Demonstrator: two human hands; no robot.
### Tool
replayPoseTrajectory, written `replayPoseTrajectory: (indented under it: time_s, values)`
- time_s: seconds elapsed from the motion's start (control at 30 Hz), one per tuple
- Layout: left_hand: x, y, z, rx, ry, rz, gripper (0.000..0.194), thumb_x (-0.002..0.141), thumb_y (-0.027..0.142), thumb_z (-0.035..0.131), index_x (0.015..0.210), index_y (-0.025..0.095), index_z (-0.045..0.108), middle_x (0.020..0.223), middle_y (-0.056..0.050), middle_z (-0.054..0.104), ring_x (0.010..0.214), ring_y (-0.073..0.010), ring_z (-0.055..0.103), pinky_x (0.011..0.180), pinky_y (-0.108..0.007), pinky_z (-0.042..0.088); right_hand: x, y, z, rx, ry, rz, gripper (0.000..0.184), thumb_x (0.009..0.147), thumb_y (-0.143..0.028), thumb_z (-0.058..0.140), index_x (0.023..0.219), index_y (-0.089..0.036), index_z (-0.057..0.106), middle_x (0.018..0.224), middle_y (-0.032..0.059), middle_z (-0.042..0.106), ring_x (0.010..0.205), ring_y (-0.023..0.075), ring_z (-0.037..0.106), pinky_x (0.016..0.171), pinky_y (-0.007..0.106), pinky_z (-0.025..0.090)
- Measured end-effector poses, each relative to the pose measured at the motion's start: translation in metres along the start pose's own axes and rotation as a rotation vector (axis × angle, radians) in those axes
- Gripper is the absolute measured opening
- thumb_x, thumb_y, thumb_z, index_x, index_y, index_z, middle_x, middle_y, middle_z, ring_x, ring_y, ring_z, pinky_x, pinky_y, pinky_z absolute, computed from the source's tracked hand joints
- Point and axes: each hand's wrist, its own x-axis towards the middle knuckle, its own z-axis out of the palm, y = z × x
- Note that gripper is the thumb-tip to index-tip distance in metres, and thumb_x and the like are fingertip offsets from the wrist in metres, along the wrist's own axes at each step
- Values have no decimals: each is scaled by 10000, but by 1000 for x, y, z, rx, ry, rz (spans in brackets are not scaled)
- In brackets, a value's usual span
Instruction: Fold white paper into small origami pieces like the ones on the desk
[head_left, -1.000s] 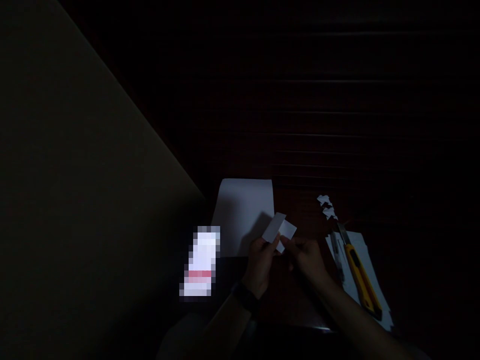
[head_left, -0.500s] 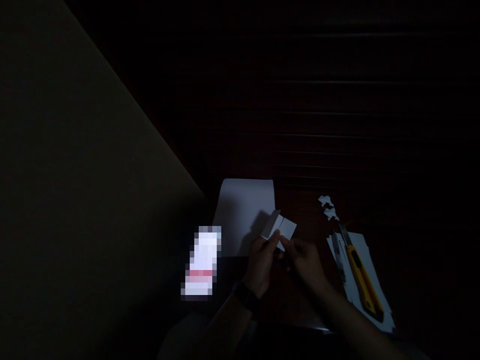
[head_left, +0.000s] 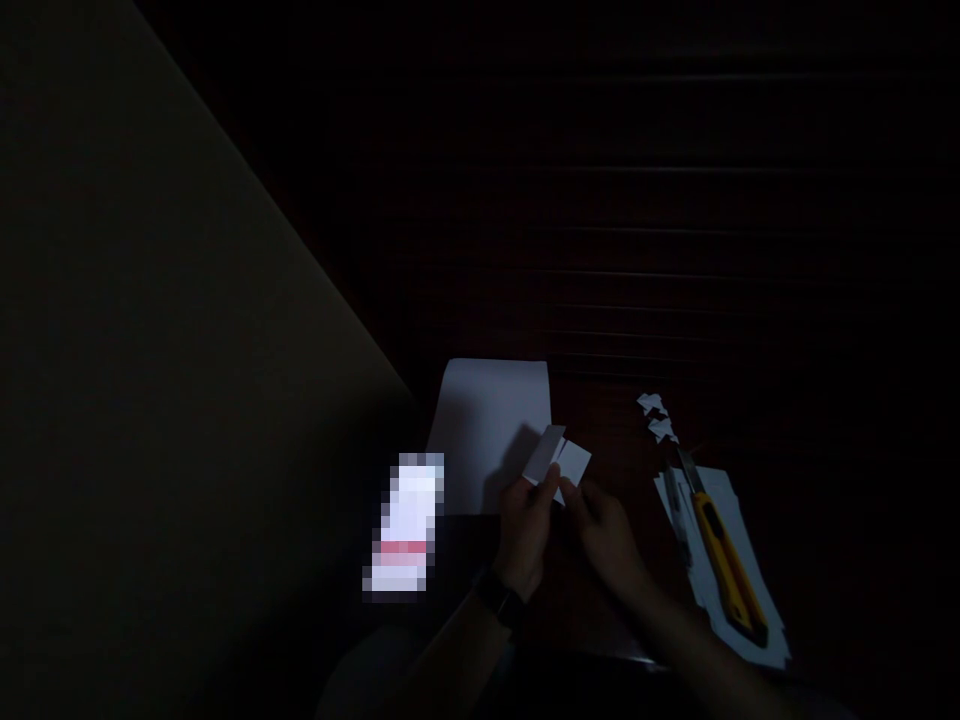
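Between my hands is a small piece of white folded paper (head_left: 576,461), with one flap standing up on its left side. My left hand (head_left: 523,525), with a dark watch on the wrist, pinches the paper's lower left part, thumb on top. My right hand (head_left: 606,530) is closed at the lower right edge, thumb and finger pressed on the paper. Behind the folded piece lies a larger white sheet (head_left: 491,410) on the dark table. The undersides of my fingers are lost in shadow.
A lit, blurred-out screen (head_left: 405,525) is at the left. To the right, a yellow utility knife (head_left: 724,560) with its blade out rests on a stack of white paper (head_left: 750,575), beside another slim tool (head_left: 677,510). Small folded paper pieces (head_left: 660,428) lie beyond it. A pale wall (head_left: 150,350) slopes along the left.
The flap on the left of the folded paper leans further over to the right. Both hands have shifted only slightly and keep their hold.
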Motion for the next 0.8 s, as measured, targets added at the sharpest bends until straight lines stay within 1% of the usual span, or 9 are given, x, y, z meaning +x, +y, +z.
replayPoseTrajectory:
  time_s: [0.07, 0.23, 0.3, 0.4, 0.47, 0.53, 0.6, 0.7, 0.8]
  values:
    - [0, -1, -1, -18, -9, 3, 307, 725, 381, 638, 906, 136, 671, 838, -78, 678, 782, -177, 604, 700, -265, 446, -2, -1, 0, 20, -19, 2, 333, 867, -439, 415, 721, -177, 560, 675, 26, 625, 599, 156, 542, 542, 225, 380]
    - [-1, -3, 0, -44, 15, -39, 309, 688, 406, 667, 789, 114, 689, 695, -63, 664, 681, -155, 592, 658, -255, 439, -3, -3, 1, 1, 20, 14, 316, 845, -443, 458, 701, -176, 546, 648, 16, 609, 570, 144, 519, 518, 223, 375]
    - [-2, -5, 1, -66, 14, -37, 325, 676, 418, 675, 780, 111, 689, 708, -66, 664, 671, -149, 589, 659, -257, 438, -2, -2, 1, 60, 25, 34, 328, 840, -460, 460, 705, -176, 551, 654, 14, 611, 574, 143, 524, 516, 223, 382]
    - [-2, -6, 1, -77, 3, -61, 349, 671, 441, 673, 769, 106, 686, 694, -67, 654, 611, -135, 571, 612, -251, 435, 1, -1, -1, 206, -33, 97, 380, 829, -512, 446, 654, -183, 525, 547, -17, 553, 456, 121, 481, 433, 217, 353]
    - [-2, -5, 0, -56, 8, -74, 351, 679, 447, 665, 771, 109, 684, 685, -64, 649, 591, -131, 562, 578, -243, 427, 6, 0, -6, 261, -62, 113, 381, 802, -525, 486, 626, -188, 499, 501, -35, 510, 400, 107, 450, 401, 215, 338]
    - [-2, -4, -1, -18, -2, -69, 349, 698, 444, 649, 798, 112, 686, 718, -68, 656, 619, -137, 571, 585, -242, 426, 13, 0, -13, 272, -9, 68, 337, 754, -491, 578, 634, -185, 501, 543, -27, 528, 469, 113, 487, 452, 212, 373]
    - [-2, -3, -2, 16, -41, -48, 353, 718, 432, 635, 862, 114, 687, 781, -78, 669, 690, -157, 590, 625, -249, 434, 21, 0, -21, 275, 37, 47, 330, 720, -471, 624, 618, -180, 507, 583, -10, 549, 529, 124, 503, 487, 218, 384]
    - [-1, -2, -3, 58, -106, -31, 368, 715, 408, 648, 935, 114, 679, 837, -85, 678, 764, -189, 600, 652, -259, 438, 29, 2, -31, 298, 65, 117, 373, 659, -506, 658, 564, -178, 507, 540, 1, 561, 487, 132, 496, 456, 235, 369]
    - [0, -3, -3, 73, -141, -45, 363, 704, 390, 664, 938, 114, 677, 827, -80, 678, 750, -193, 598, 631, -259, 437, 32, 4, -36, 321, 61, 199, 414, 620, -548, 665, 512, -183, 505, 468, 6, 551, 404, 122, 462, 389, 232, 306]
